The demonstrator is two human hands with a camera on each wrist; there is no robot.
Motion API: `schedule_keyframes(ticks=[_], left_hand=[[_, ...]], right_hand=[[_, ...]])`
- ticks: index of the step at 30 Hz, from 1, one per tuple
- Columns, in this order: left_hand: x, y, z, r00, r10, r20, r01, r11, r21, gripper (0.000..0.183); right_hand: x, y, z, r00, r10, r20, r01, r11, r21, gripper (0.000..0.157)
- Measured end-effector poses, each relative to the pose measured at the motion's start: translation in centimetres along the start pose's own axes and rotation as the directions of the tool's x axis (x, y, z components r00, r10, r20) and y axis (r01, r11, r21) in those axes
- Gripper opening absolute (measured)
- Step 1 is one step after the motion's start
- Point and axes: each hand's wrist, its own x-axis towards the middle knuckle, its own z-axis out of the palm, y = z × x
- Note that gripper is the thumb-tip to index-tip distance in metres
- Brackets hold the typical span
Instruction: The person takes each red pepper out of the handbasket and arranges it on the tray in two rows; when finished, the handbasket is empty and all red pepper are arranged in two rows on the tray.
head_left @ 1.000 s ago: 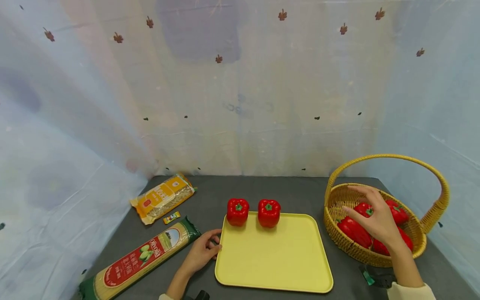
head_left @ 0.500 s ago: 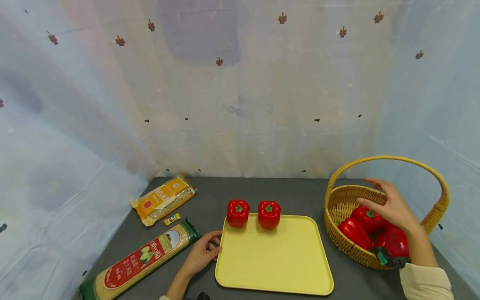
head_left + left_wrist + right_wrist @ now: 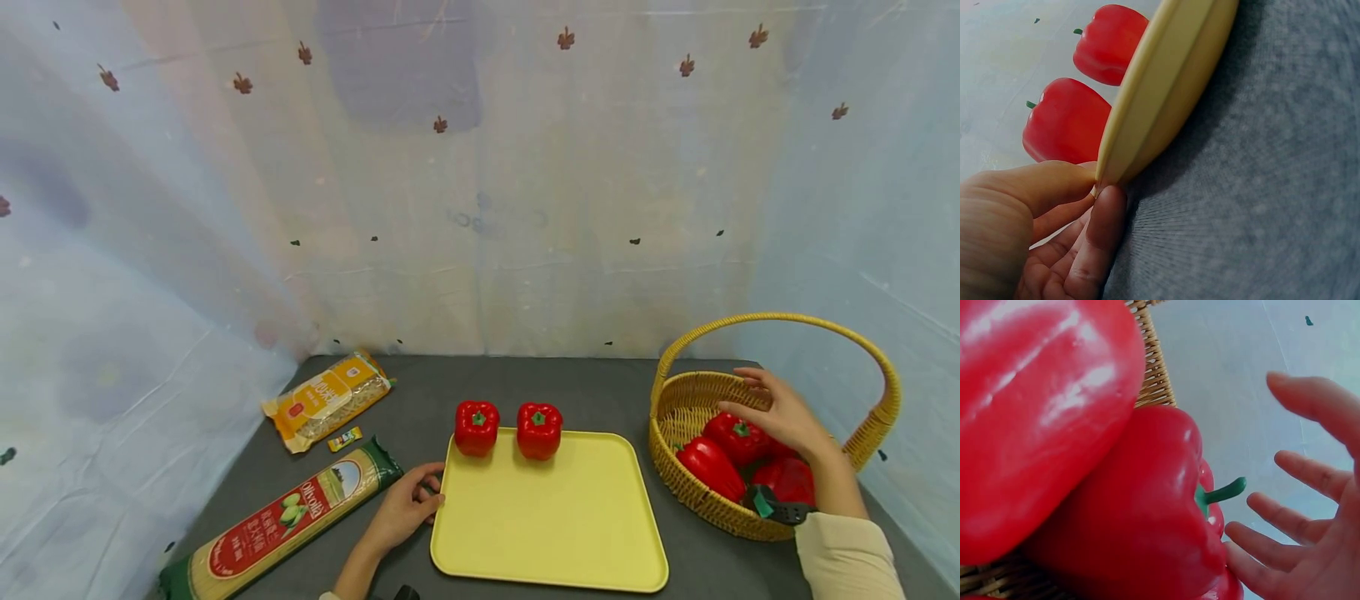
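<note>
My left hand [image 3: 405, 510] pinches the left rim of a yellow tray [image 3: 551, 525] between thumb and fingers, seen close up in the left wrist view. Two red bell peppers, a left one [image 3: 476, 428] and a right one [image 3: 539, 432], stand side by side at the tray's far edge. Over the wicker basket [image 3: 675, 482] at the right is my right hand [image 3: 786, 421], fingers spread and holding nothing. Several red bell peppers lie below it in the basket. In the right wrist view, one pepper [image 3: 1141, 506] with a green stem is right beside the fingertips.
A pack of spaghetti [image 3: 281, 521] lies left of my left hand. Behind it are a small yellow packet [image 3: 344, 438] and an orange bag of grain [image 3: 330, 398]. The basket's tall handle [image 3: 776, 317] arches above my right hand. A pale curtain [image 3: 480, 208] hangs behind the table.
My right hand has shifted rightward over the basket, then lowered slightly towards the peppers. My left hand stays at the tray's rim.
</note>
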Motion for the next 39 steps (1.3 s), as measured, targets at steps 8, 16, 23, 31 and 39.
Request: schedule_keyframes(ticks=[8,16,23,31,39], left_hand=[[-0.1,0.1,0.0,1.0,0.006,-0.005,-0.006,1.0,0.001,0.043],[0.0,-0.1,0.0,1.0,0.001,-0.011,-0.001,1.0,0.007,0.043],[0.8,-3.0,0.3,1.0,0.013,-0.025,-0.013,1.0,-0.005,0.045],[1.0,-3.7,0.2,1.0,0.003,-0.011,-0.003,1.0,-0.001,0.045],[1.0,-3.5,0.2,1.0,0.005,-0.011,-0.005,1.0,-0.007,0.045]], right_hand=[[0.0,0.6,0.4,0.995,0.028,0.094,-0.029,0.999,0.015,0.077],[0.1,1.6,1.2,0.981,-0.02,0.195,0.023,1.0,-0.011,0.074],[0.0,1.9,1.4,0.972,-0.046,0.229,0.049,0.999,-0.004,0.073],[-0.3,2.1,1.3,0.985,-0.026,0.172,0.043,0.995,-0.091,0.072],[-0.3,2.0,1.1,0.989,-0.001,0.145,0.026,0.985,-0.173,0.063]])
